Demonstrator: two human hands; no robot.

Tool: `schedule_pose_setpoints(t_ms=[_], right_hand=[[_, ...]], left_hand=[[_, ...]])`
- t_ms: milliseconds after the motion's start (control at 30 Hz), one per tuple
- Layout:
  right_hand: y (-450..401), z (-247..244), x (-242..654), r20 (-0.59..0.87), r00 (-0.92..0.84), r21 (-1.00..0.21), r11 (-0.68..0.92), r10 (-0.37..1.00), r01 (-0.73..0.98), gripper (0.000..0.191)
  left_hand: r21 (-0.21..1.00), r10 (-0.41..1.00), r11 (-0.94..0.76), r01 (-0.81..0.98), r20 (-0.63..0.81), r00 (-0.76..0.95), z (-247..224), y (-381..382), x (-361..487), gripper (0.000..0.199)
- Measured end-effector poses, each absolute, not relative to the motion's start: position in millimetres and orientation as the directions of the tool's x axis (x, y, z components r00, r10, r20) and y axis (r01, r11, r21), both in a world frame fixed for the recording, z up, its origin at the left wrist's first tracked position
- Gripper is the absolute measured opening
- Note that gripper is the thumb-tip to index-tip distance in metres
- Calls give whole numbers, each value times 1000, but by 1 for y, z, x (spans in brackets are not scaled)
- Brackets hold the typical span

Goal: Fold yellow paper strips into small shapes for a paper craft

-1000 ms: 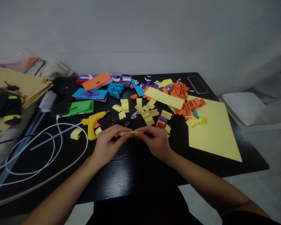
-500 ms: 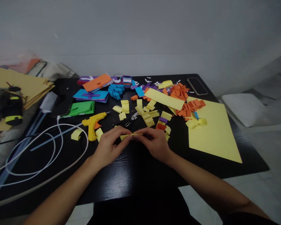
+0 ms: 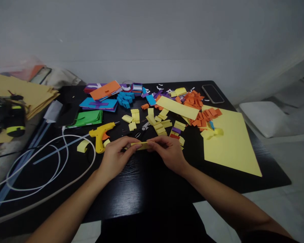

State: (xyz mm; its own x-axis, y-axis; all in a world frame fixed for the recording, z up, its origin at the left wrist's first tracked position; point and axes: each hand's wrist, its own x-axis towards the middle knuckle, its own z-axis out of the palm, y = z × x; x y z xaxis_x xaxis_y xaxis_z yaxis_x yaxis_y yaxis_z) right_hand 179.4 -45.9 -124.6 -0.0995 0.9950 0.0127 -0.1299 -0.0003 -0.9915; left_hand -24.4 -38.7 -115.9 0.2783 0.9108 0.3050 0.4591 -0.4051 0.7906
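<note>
A small yellow paper strip is stretched between my two hands above the black table. My left hand pinches its left end between thumb and fingers. At its right end, my right hand grips it the same way. Folded yellow paper pieces lie just beyond my hands, and scissors rest among them, partly hidden. A yellow glue gun lies on the table to the left of my left hand.
Orange folded pieces, a large yellow sheet and a phone are at the right. Blue paper stacks, a green stack and a looped white cable are at the left.
My left fingertips have shifted slightly left along the yellow strip, so more of it shows between my hands. Both hands still pinch it.
</note>
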Motion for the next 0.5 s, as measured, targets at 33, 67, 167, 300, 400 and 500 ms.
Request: schedule_pose_setpoints(t_ms=[33,67,167,300,400,500], right_hand=[[-46,-124,179,8,-96,-991,-4,995,-131,23],[-45,-124,179,5,-94,-992,-7,996,-128,24],[-46,-126,179,18,-96,-996,10,995,-86,26],[-47,-129,180,61,-164,-996,71,985,52,22],[-47,-129,181,60,-188,-993,77,980,85,19],[-47,-128,181,67,-168,-994,81,984,75,18]], left_hand=[[795,917,-391,463,294,271,-116,-38,-25,12],[796,919,-385,467,288,267,-117,-37,-26,12],[782,912,-403,475,299,281,-116,-37,-27,13],[767,887,-447,461,316,336,-116,-39,-25,12],[769,886,-446,458,308,346,-116,-40,-23,12],[778,904,-417,470,299,306,-117,-40,-22,14]])
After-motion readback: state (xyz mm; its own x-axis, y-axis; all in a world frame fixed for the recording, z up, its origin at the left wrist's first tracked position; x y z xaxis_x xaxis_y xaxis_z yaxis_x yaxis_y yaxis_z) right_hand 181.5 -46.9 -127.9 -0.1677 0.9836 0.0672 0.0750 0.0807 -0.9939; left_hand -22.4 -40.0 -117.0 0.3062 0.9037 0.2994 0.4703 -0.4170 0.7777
